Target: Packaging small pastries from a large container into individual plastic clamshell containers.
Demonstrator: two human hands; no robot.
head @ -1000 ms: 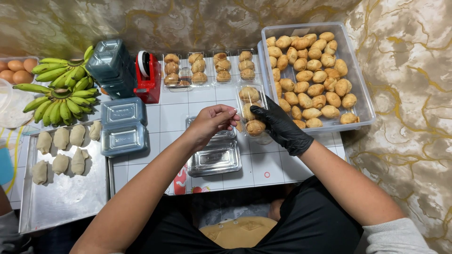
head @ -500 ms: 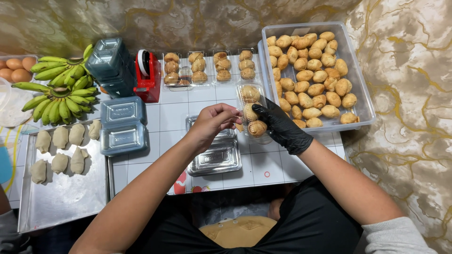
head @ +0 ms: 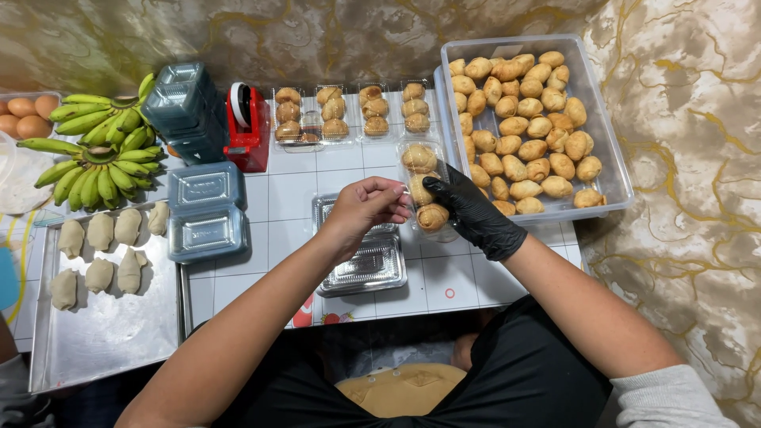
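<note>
Pastries fill the clear plastic pack (head: pixel 424 184) that sits on the tiled worktop (head: pixel 301 190), just left of the big tray (head: pixel 610 170) of golden pastries and near the row of filled packs (head: pixel 349 112) at the far side. The right hand (head: pixel 469 212), in a black glove, rests on the pack's right side, its fingers closed on the near pastry (head: pixel 432 216). The bare left hand (head: pixel 365 208) has its fingers pinched at the pack's left edge, above the stack of empty clear packs (head: pixel 361 255).

I judge the pack to be light, thin and springy — it bends and slips easily, so it is better held by the rim or from both sides. The pastries look crusty and fragile; a gentle hold is needed.

Compared with the earlier frame, almost nothing differs — both hands stay at the same pack.
</note>
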